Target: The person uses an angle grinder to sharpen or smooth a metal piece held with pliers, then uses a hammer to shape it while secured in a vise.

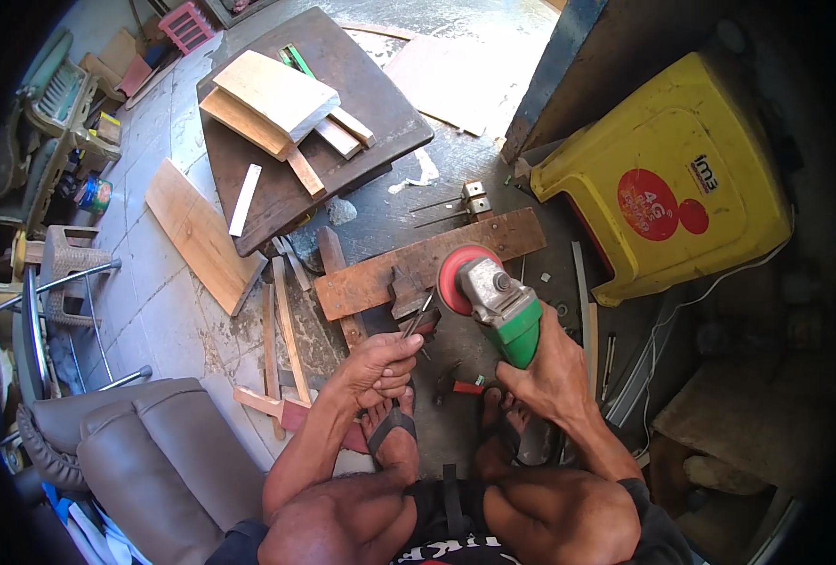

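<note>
In my right hand [552, 369] is an angle grinder [516, 331] with a green body and a grey metal head. Its round red disc [452, 279] points away from me, to the left. My left hand [378, 371] pinches a thin metal rod [422, 313] between thumb and fingers. The rod's upper end is close to the disc's edge; whether they touch I cannot tell. Just beyond stands a dark metal block [406, 294] against a worn wooden plank [366, 286]. A small red-handled tool [467, 387] lies on the floor between my feet.
Cut boards [272, 92] are stacked on a low dark table [380, 165] ahead. A yellow plastic stool [682, 179] lies tipped over at right, beside a white cable [661, 330]. Wooden strips [289, 330] and a wide board [201, 235] lie left, near a brown padded chair [164, 452].
</note>
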Tool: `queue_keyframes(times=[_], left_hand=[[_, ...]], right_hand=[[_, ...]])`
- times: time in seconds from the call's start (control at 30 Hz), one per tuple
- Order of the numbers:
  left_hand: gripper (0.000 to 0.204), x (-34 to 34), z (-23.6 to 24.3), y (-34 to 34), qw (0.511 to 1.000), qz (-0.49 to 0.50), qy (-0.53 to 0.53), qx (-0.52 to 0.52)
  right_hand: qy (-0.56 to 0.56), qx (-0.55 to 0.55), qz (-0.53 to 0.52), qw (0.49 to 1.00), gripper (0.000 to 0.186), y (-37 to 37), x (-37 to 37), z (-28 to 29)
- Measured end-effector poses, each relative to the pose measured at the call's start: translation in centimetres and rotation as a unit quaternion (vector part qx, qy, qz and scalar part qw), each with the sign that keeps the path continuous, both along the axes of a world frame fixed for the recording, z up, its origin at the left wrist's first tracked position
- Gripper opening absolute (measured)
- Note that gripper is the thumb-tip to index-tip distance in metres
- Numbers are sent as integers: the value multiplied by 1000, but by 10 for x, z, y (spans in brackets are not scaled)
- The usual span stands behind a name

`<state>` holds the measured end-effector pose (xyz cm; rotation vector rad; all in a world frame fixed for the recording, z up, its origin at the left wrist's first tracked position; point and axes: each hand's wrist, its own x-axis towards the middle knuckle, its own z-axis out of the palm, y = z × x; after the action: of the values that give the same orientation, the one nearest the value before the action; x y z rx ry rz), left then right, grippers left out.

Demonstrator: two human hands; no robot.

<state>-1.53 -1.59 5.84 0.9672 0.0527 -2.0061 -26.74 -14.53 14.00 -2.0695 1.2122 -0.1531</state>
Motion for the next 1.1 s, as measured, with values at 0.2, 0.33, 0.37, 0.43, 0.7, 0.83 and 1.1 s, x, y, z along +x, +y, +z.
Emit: queue_keyframes(times=[0.2,0.33,0.37,0.43,0.7,0.83,1.1], left_hand=[[26,3,2,3,997,-33,-68,5],[30,5,-3,3,997,-37,-61,-9],[31,7,-4,4,998,-32,-44,-15],[32,8,-5,3,999,-26,-19,-21],[29,13,-7,7,999,-28,-1,-18],[27,12,-9,8,999,-29,-14,-3],[48,9,2,2,1000,-27,-11,-4]], right_hand=[[33,1,16,999,80,-5,-5,0],[29,-19,83,996,81,-2,1,7],[35,-18,102,994,81,-2,3,9],[54,-9,113,992,81,-2,8,14],[69,-4,104,992,82,-10,13,14],[64,-7,74,995,79,-21,9,8],[74,37,11,997,73,-46,6,12]])
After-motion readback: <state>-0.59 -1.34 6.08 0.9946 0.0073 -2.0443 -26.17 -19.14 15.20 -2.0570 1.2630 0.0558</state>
